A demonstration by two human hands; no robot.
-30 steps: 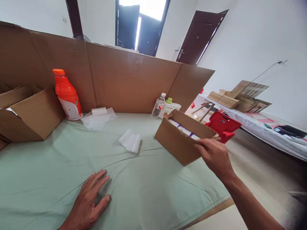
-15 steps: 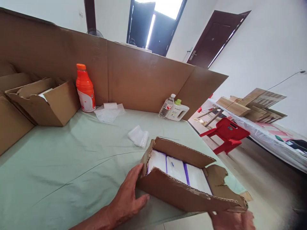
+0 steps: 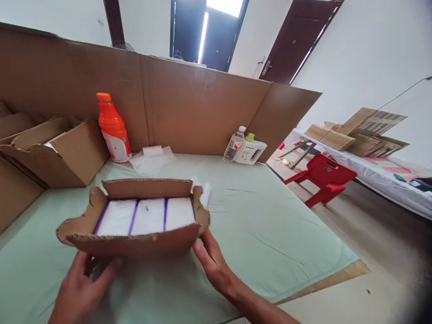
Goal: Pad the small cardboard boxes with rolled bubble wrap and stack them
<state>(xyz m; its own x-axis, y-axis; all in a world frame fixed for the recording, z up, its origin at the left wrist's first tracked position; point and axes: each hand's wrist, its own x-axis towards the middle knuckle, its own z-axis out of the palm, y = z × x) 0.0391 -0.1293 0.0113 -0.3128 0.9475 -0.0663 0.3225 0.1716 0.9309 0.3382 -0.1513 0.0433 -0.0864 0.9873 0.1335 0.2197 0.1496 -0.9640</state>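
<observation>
An open cardboard box (image 3: 135, 246) with torn, ragged edges is between my hands over the green cloth (image 3: 270, 216). Three white packs (image 3: 150, 218) with purple edges lie side by side in it. My left hand (image 3: 83, 283), a little blurred, grips the box low at its front left, its fingertips hidden beneath. At the other end my right hand (image 3: 213, 261) holds the lower right corner, fingers partly out of sight behind the wall. Just behind that corner, a folded piece of clear plastic (image 3: 205, 195) is partly covered by the box.
Along the upright cardboard screen (image 3: 202, 112) stand an orange bottle (image 3: 114, 130), a clear water bottle (image 3: 233, 146) and a white jug (image 3: 250, 150). Thin plastic sheets (image 3: 151, 162) lie near the orange bottle. Cardboard boxes (image 3: 70, 157) stand at left. A red chair (image 3: 326, 175) is beyond the table.
The box has moved left across the cloth and turned, its torn, rounded end now at the left. Both hands have moved left with it, and my right hand now grips its right end.
</observation>
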